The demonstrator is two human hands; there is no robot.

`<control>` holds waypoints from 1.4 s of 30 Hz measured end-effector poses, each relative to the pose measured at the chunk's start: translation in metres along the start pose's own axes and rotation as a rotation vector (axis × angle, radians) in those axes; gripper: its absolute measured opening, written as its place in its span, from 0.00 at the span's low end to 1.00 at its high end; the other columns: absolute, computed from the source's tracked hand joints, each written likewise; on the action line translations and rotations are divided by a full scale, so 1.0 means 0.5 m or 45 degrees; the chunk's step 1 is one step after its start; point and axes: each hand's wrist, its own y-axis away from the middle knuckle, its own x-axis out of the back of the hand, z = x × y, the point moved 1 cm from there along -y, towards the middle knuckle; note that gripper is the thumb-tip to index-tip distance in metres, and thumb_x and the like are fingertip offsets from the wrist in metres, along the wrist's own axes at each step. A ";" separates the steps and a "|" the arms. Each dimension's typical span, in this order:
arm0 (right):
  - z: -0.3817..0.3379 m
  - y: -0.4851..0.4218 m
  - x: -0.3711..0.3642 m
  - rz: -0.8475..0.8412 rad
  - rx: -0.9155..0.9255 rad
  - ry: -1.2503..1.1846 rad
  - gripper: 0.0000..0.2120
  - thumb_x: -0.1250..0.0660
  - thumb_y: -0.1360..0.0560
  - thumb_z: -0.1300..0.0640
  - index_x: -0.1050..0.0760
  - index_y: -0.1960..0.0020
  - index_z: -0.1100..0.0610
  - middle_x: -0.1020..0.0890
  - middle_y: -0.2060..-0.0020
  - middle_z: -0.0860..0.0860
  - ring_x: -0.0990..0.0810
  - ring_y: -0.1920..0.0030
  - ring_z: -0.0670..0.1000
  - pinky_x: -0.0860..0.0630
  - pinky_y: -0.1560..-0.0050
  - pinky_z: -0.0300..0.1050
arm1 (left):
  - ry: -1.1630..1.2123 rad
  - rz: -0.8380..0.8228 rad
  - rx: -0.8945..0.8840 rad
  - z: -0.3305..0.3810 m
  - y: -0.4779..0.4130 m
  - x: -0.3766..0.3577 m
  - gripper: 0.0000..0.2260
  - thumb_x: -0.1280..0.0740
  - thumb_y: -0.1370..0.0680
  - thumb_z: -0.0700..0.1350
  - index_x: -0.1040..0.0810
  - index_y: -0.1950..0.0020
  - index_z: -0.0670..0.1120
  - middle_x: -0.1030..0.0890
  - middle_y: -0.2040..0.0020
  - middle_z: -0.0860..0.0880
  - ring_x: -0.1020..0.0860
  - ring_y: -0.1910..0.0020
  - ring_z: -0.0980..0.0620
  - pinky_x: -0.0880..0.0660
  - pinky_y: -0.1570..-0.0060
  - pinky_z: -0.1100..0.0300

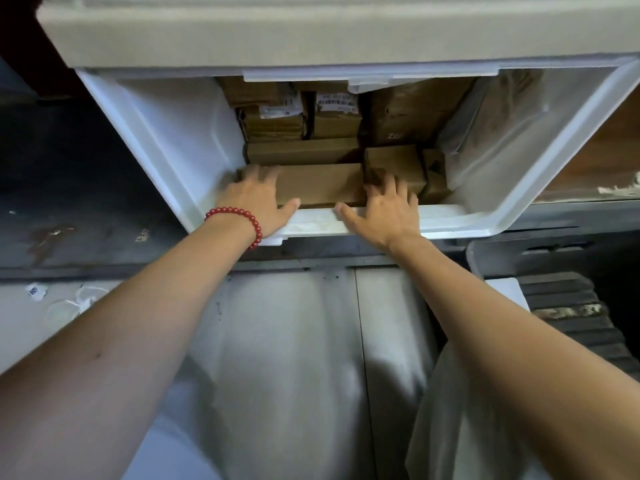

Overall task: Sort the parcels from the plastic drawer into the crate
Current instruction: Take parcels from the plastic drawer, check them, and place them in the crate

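- Plastic drawer (pixel 166 140): white and translucent, pulled open across the upper middle of the frame. A beige panel (pixel 311 32) overhangs its rear.
- Parcels (pixel 332 112): brown cardboard boxes packed in the drawer from rear to front. Those at the rear carry white printed labels.
- Long box (pixel 322 183): the frontmost parcel, lying lengthwise just behind the drawer's front rim. A second flat box (pixel 301 152) lies directly behind it.
- Small box (pixel 394 161): stands just to the right of the long box, near the middle of the drawer.
- Wrapped parcel (pixel 485 126): covered in clear film and leaning against the drawer's right wall.
- Left hand (pixel 258 199): lies over the left end of the long box, with the thumb stretched along the lower front edge. Motion blur hides whether the fingers curl round the box.
- Bracelet (pixel 239 214): red beads on the left wrist.
- Right hand (pixel 384 209): fingers spread and nearly straight, reaching to the right end of the long box where it meets the small box. The thumb points left along the front rim, and no grasp is visible.
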 end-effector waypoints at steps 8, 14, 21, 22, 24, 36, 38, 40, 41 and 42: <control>-0.007 -0.040 -0.013 -0.011 -0.062 -0.093 0.33 0.46 0.23 0.34 0.31 0.30 0.58 0.50 0.23 0.58 0.52 0.24 0.61 0.53 0.26 0.59 | 0.266 -0.080 0.260 -0.007 -0.043 -0.028 0.33 0.43 0.21 0.62 0.48 0.22 0.48 0.46 0.24 0.39 0.44 0.26 0.38 0.40 0.30 0.46; -0.006 -0.044 -0.013 0.000 -0.076 -0.165 0.32 0.44 0.23 0.35 0.31 0.31 0.58 0.50 0.23 0.59 0.52 0.24 0.61 0.53 0.26 0.58 | 0.311 0.030 0.332 0.019 -0.056 -0.022 0.33 0.39 0.21 0.58 0.48 0.23 0.45 0.47 0.24 0.38 0.44 0.26 0.37 0.38 0.32 0.43; -0.002 -0.041 -0.007 -0.030 -0.056 -0.208 0.31 0.44 0.23 0.36 0.29 0.31 0.58 0.49 0.23 0.59 0.52 0.24 0.61 0.54 0.25 0.58 | 0.407 -0.032 0.444 -0.002 -0.070 -0.046 0.33 0.37 0.23 0.59 0.39 0.27 0.38 0.40 0.27 0.37 0.38 0.29 0.38 0.37 0.30 0.48; -0.003 -0.041 -0.005 -0.035 -0.063 -0.229 0.30 0.43 0.23 0.36 0.28 0.32 0.58 0.49 0.23 0.58 0.52 0.24 0.60 0.55 0.25 0.58 | 0.473 -0.024 0.468 -0.003 -0.069 -0.044 0.35 0.36 0.23 0.59 0.40 0.26 0.38 0.39 0.27 0.37 0.38 0.29 0.38 0.36 0.31 0.49; -0.002 -0.042 -0.004 -0.048 -0.075 -0.269 0.29 0.43 0.23 0.36 0.25 0.36 0.58 0.49 0.23 0.57 0.52 0.24 0.60 0.56 0.25 0.59 | 0.601 -0.021 0.503 -0.010 -0.065 -0.040 0.38 0.35 0.24 0.59 0.46 0.23 0.39 0.40 0.25 0.38 0.39 0.27 0.40 0.36 0.31 0.51; 0.010 0.001 0.044 -0.093 -0.144 -0.810 0.25 0.41 0.20 0.44 0.30 0.31 0.59 0.47 0.24 0.58 0.54 0.24 0.58 0.52 0.25 0.52 | 0.917 0.266 0.372 -0.015 -0.002 0.025 0.31 0.29 0.25 0.49 0.39 0.26 0.47 0.38 0.28 0.43 0.35 0.30 0.45 0.35 0.35 0.58; 0.014 0.017 0.051 -0.117 -0.156 -0.945 0.26 0.40 0.21 0.44 0.34 0.29 0.59 0.44 0.24 0.57 0.50 0.24 0.57 0.48 0.25 0.53 | 0.986 0.283 0.359 -0.011 0.014 0.024 0.32 0.29 0.26 0.48 0.39 0.26 0.47 0.39 0.27 0.43 0.36 0.30 0.45 0.36 0.34 0.57; 0.016 0.037 0.062 -0.131 -0.163 -1.138 0.27 0.39 0.21 0.45 0.36 0.28 0.58 0.34 0.28 0.55 0.37 0.29 0.55 0.38 0.29 0.50 | 1.073 0.315 0.339 -0.014 0.036 0.029 0.35 0.27 0.28 0.49 0.40 0.26 0.47 0.39 0.27 0.44 0.34 0.30 0.45 0.34 0.32 0.54; 0.017 0.048 0.070 -0.138 -0.168 -1.225 0.26 0.38 0.21 0.47 0.37 0.28 0.58 0.30 0.32 0.53 0.31 0.34 0.52 0.34 0.34 0.45 | 1.118 0.342 0.327 -0.019 0.045 0.032 0.36 0.26 0.29 0.49 0.40 0.25 0.47 0.38 0.27 0.44 0.33 0.31 0.46 0.33 0.32 0.52; 0.018 0.058 0.078 -0.145 -0.171 -1.288 0.26 0.38 0.20 0.48 0.39 0.27 0.58 0.28 0.35 0.51 0.29 0.38 0.48 0.33 0.38 0.40 | 1.155 0.359 0.319 -0.020 0.059 0.041 0.38 0.26 0.29 0.50 0.41 0.25 0.47 0.37 0.27 0.45 0.32 0.31 0.47 0.32 0.32 0.51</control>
